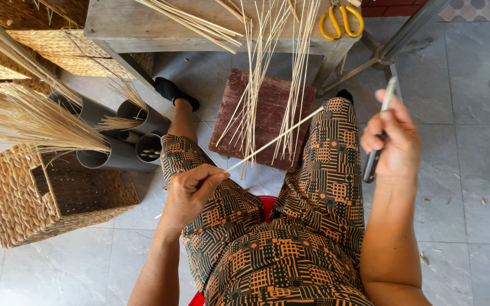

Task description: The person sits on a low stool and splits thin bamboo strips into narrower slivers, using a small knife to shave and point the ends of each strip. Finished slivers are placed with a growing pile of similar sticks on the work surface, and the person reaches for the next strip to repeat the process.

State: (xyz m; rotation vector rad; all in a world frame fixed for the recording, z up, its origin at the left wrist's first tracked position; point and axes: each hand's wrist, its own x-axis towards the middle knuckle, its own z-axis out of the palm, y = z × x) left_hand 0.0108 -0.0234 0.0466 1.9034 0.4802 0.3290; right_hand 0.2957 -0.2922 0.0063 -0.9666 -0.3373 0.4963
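Pinched between thumb and fingers of my left hand (pixel 191 190) is the near end of a thin pale cane strip (pixel 273 140), which slants up and to the right across my lap toward the far knee. Far left, I see a square woven straw basket (pixel 7 198) lying on the grey tiled floor (pixel 472 170), with grey plastic tubes (pixel 120 153) holding bundles of pale dried straw (pixel 35 122) just beyond it. Between my knees, a dark red brick-like block (pixel 267 119) sits on the floor under long cane strands (pixel 262 68) hanging off a worn wooden bench (pixel 137 25), where yellow-handled scissors (pixel 341 21) rest at the far edge. To the right, my right hand (pixel 395 144) is closed around a slim dark-handled knife (pixel 378 133), its pale blade pointing away, well apart from the strip.
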